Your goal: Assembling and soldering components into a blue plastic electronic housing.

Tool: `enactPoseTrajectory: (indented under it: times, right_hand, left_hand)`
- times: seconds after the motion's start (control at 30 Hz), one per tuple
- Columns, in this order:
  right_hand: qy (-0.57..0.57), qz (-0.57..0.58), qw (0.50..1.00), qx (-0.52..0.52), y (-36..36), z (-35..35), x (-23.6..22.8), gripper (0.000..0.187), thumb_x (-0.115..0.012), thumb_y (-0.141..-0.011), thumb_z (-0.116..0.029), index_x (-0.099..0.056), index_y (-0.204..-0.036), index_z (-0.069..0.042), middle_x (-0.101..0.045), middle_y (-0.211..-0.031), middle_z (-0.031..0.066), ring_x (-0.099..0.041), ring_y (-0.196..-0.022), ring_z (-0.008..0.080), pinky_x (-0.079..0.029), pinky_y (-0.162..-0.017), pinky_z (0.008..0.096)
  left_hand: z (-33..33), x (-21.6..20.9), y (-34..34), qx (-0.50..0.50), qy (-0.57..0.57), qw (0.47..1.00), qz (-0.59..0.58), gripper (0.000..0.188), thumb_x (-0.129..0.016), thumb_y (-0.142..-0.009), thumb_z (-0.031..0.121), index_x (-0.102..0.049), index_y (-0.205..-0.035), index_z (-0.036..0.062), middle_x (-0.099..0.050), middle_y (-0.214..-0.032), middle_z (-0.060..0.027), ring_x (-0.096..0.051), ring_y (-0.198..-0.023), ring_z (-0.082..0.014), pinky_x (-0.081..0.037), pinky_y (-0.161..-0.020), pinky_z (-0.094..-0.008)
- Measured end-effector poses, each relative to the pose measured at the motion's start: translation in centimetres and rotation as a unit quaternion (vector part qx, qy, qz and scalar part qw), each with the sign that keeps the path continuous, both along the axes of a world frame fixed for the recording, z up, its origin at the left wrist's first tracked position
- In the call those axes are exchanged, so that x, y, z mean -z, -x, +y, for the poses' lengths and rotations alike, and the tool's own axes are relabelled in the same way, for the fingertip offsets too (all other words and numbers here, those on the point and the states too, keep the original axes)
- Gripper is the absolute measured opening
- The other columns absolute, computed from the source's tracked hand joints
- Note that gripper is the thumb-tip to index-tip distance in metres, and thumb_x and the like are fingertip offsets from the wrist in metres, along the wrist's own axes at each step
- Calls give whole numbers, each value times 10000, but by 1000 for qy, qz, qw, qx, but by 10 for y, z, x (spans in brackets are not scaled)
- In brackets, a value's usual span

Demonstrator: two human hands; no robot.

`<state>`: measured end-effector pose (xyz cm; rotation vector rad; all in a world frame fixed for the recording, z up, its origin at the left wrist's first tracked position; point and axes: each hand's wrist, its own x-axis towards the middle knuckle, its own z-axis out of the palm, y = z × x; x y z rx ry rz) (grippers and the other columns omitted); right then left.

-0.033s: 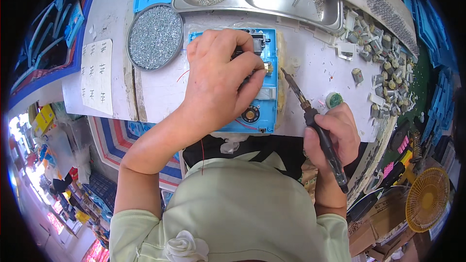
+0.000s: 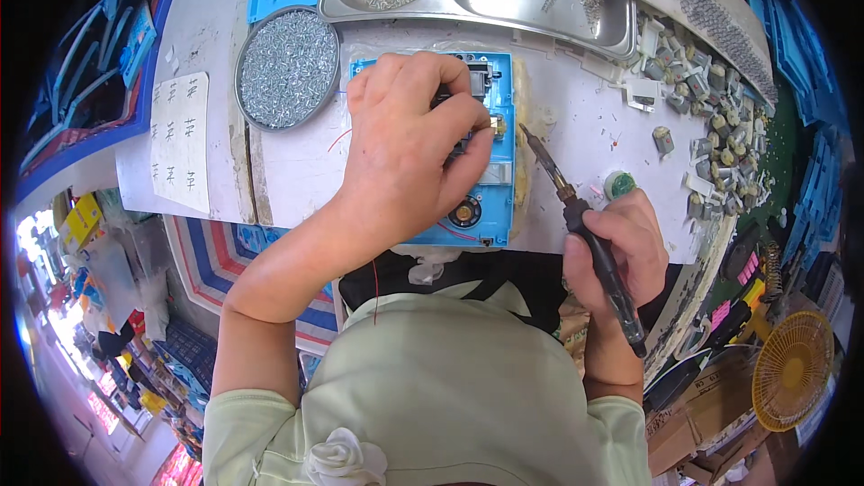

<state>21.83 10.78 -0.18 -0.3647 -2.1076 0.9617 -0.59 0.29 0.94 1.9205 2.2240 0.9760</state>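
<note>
A light-blue plastic casing (image 2: 500,202) lies on the white worktop, with a round speaker (image 2: 464,211), a thin red wire and dark parts inside it. My left hand (image 2: 400,139) rests over its left and middle part, thumb and forefinger bent together beside a small brass-coloured part (image 2: 497,125). What the fingers pinch, if anything, is hidden. My right hand (image 2: 625,252) is wrapped round the black handle of a soldering iron (image 2: 576,207). Its pointed tip is just right of the casing, apart from it. A small green round piece (image 2: 619,184) sits beside that hand.
A round dish of small screws (image 2: 288,69) stands left of the casing. Behind is a steel tray (image 2: 526,0) with springs. Many small motors (image 2: 715,139) lie in a heap at the right. A handwritten paper sheet (image 2: 180,144) lies at the left, a yellow fan (image 2: 792,369) lower right.
My left thumb has shifted very slightly at the casing. The soldering iron stays almost where it was.
</note>
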Motion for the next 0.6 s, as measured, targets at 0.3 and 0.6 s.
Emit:
enactPoseTrajectory:
  times: [0.3, 0.6]
  right_hand:
    - [-4, 4, 1000, -16, 11, 4, 4, 328, -787, -736, 17, -671, -1039, -31, -536, -635, 50, -471, -538, 229, -372, -514, 331]
    - [-2, 9, 1000, -20, 14, 2, 7, 326, -790, -733, 12, -676, -1034, -37, -536, -635, 43, -471, -540, 229, -373, -511, 331]
  left_hand:
    - [7, -10, -4, -7, 53, 997, 50, 152, -754, -730, 99, -672, -857, 106, -532, -989, -67, -509, -940, -284, -353, -858, -422]
    - [10, -12, -3, -1, 64, 996, 55, 162, -752, -725, 95, -655, -854, 103, -523, -970, -68, -507, -919, -285, -357, -850, -426]
